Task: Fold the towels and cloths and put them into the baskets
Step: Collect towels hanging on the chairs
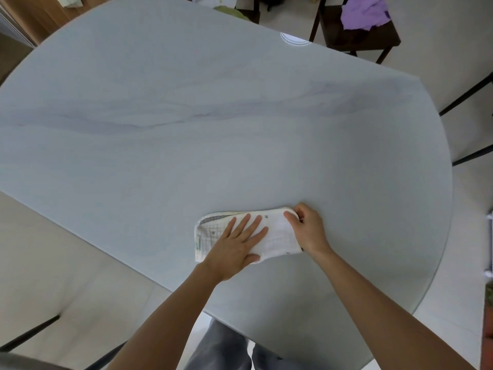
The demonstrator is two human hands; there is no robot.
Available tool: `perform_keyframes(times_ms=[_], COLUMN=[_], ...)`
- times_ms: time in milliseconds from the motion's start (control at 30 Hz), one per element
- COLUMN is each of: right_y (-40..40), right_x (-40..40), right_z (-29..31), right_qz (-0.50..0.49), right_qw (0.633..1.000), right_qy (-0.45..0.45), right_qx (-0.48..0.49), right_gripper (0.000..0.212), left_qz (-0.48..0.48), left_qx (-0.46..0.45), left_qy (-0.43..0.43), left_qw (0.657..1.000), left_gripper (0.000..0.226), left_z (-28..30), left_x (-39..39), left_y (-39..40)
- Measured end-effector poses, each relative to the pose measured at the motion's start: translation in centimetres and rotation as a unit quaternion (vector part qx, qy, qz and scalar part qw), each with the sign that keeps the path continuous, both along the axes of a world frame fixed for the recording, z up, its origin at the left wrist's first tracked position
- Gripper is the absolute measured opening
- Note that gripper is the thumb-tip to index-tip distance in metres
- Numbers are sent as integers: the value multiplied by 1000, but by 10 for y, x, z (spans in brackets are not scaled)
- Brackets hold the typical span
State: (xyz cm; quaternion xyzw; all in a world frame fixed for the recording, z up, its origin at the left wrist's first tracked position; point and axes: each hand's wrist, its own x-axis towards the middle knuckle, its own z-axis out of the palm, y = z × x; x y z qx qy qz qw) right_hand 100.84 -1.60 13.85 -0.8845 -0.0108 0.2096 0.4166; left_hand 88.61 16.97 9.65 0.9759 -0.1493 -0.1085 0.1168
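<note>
A white cloth (277, 236) lay folded on the pale grey counter (186, 129), near the edge closest to the person. It was a thin, gridded fabric with small dark stars and a green mark at its left end, where the layers showed a grey inner band.

The left hand (234, 247) rested flat on the cloth's left half — fingers straight and slightly spread, palm pressing the fabric down. The right hand (306, 228) was at the cloth's right end, its thumb and curled fingers pinching the folded edge there.

Beyond the far side of the counter stood a dark chair (373, 41) with a purple cloth (362, 12) heaped on its seat — well apart from the hands. A bit of green fabric (229, 12) showed past the far edge.
</note>
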Motion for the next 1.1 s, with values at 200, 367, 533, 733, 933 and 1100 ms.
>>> perform_keyframes(times_ms=[200, 367, 533, 733, 933, 1100], right_y=[-3, 13, 44, 45, 46, 53], right_x=[-11, -29, -66, -77, -80, -82], right_z=[-8, 2, -18, -33, -42, -43], right_qz=[81, 118, 307, 340, 343, 318], right_qw=[965, 911, 891, 883, 883, 890], right_qy=[-125, -324, -307, -261, -231, -219], right_qx=[-216, -226, -137, -192, -221, -242], right_gripper=[15, 29, 41, 56, 60, 64], left_qz=[-26, 322, 691, 648, 525, 482], left_qx=[-3, -210, -365, -346, -237, -120], left_qy=[26, -121, -79, -12, -85, -115], left_qw=[999, 915, 618, 678, 813, 860], left_gripper=[66, 50, 32, 34, 19, 14], left_z=[3, 43, 64, 70, 65, 45], left_x=[10, -5, -33, -33, -30, -35], left_y=[0, 3, 12, 11, 13, 22])
